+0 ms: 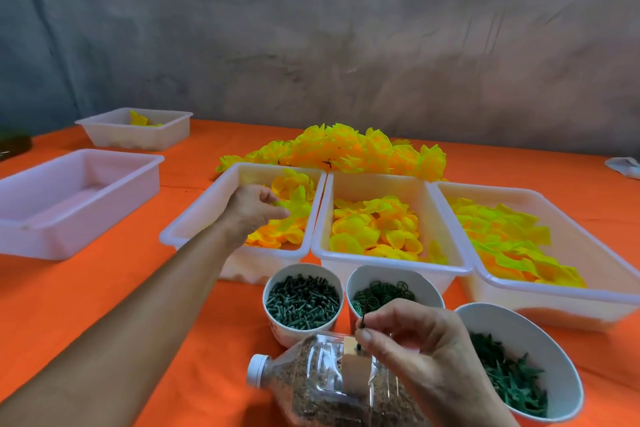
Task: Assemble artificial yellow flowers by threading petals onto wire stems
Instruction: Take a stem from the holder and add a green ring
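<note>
yellow petals (375,230) heaped in tray, thin dark stem (362,322) upright

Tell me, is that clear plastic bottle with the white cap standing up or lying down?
Lying down. The clear plastic bottle rests on its side on the orange tablecloth, white cap pointing left.

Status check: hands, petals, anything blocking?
Left hand pinching a petal in the left tray. Right hand holding wire stem. Bottle lying underneath.

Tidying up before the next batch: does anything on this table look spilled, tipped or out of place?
One thing: the clear plastic bottle of brown granules lies on its side in front of the cups, under the right hand. Its white cap is on and nothing has spilled. The petals sit inside their trays, where the left hand reaches.
</note>
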Available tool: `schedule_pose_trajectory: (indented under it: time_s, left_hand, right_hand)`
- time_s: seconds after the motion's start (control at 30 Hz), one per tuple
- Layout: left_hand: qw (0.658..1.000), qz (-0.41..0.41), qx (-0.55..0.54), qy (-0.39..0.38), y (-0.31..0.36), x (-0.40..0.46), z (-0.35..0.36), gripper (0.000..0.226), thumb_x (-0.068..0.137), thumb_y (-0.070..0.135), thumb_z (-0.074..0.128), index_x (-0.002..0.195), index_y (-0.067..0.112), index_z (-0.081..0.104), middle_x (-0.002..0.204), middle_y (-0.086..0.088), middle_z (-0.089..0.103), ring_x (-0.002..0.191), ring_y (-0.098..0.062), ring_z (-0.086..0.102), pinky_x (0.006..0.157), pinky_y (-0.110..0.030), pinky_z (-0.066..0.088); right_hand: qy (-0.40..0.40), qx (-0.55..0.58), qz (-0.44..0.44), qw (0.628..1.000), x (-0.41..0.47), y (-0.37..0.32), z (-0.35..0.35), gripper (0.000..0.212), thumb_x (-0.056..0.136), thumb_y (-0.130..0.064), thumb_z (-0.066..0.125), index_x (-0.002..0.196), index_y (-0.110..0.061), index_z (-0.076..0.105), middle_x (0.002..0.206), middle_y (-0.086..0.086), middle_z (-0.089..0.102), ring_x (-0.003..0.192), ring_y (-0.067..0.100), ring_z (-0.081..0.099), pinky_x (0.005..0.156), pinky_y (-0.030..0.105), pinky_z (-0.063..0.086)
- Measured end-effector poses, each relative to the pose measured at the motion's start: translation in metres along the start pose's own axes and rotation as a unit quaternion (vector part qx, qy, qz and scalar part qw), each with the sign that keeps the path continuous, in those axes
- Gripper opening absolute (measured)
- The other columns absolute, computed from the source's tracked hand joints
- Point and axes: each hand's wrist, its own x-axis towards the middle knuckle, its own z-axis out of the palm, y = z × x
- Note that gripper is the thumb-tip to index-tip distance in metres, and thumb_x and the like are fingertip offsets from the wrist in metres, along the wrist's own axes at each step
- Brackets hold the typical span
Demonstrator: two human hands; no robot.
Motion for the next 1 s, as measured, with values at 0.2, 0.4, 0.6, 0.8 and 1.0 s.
schedule_pose_trajectory:
  time_s: [0.2, 0.4, 0.6, 0.8, 1.0]
  left_hand:
    - [0.966, -0.042, -0.256, -0.010, 0.018, -0.021, -0.004, 0.018, 0.080, -0.003, 0.066, 0.073, 0.009, 0.054, 0.056, 0.001, 0.066, 0.056, -0.013, 0.065, 0.053, -0.020, 0.053]
    - [0.939, -0.032, -0.339, -0.044, 0.052, -0.053, 0.003, 0.021, 0.080, -0.008, 0.062, 0.071, 0.008, 0.052, 0.052, 0.001, 0.064, 0.047, -0.011, 0.062, 0.049, -0.022, 0.054]
    - [0.925, -0.022, -0.361, -0.115, 0.089, -0.098, -0.001, 0.019, 0.065, 0.002, 0.067, 0.073, 0.016, 0.058, 0.057, 0.003, 0.068, 0.046, -0.009, 0.063, 0.045, -0.018, 0.050]
    - [0.918, -0.055, -0.352, -0.175, 0.097, -0.133, -0.005, 0.023, 0.053, 0.008, 0.070, 0.071, 0.017, 0.058, 0.063, -0.003, 0.070, 0.048, -0.013, 0.064, 0.045, -0.020, 0.051]
    - [0.914, -0.071, -0.346, -0.201, 0.090, -0.151, 0.001, 0.023, 0.046, 0.008, 0.074, 0.062, 0.019, 0.060, 0.063, -0.004, 0.069, 0.050, -0.015, 0.065, 0.044, -0.021, 0.052]
  right_hand:
    - [-0.015, 0.000, 0.003, 1.000, -0.002, -0.001, 0.002, 0.017, 0.073, -0.001, 0.076, 0.069, -0.018, 0.075, 0.062, 0.005, 0.070, 0.056, 0.008, 0.063, 0.056, 0.022, 0.049]
    - [-0.022, 0.045, 0.020, 0.999, -0.003, 0.001, 0.001, 0.010, 0.074, -0.002, 0.075, 0.070, -0.011, 0.075, 0.067, 0.013, 0.070, 0.061, 0.014, 0.061, 0.059, 0.025, 0.051]
    - [-0.012, 0.054, 0.015, 0.998, -0.005, -0.004, 0.004, 0.016, 0.074, 0.001, 0.073, 0.065, -0.012, 0.074, 0.063, 0.006, 0.069, 0.057, 0.004, 0.057, 0.054, 0.013, 0.041]
    - [-0.001, 0.049, 0.010, 0.999, -0.007, -0.002, 0.005, 0.012, 0.075, 0.002, 0.073, 0.069, -0.009, 0.074, 0.060, 0.002, 0.067, 0.052, -0.001, 0.053, 0.050, 0.008, 0.037]
    - [0.004, 0.047, 0.011, 0.999, -0.008, 0.001, 0.007, 0.010, 0.075, 0.002, 0.072, 0.072, -0.007, 0.074, 0.071, 0.013, 0.072, 0.061, 0.007, 0.059, 0.057, 0.013, 0.043]
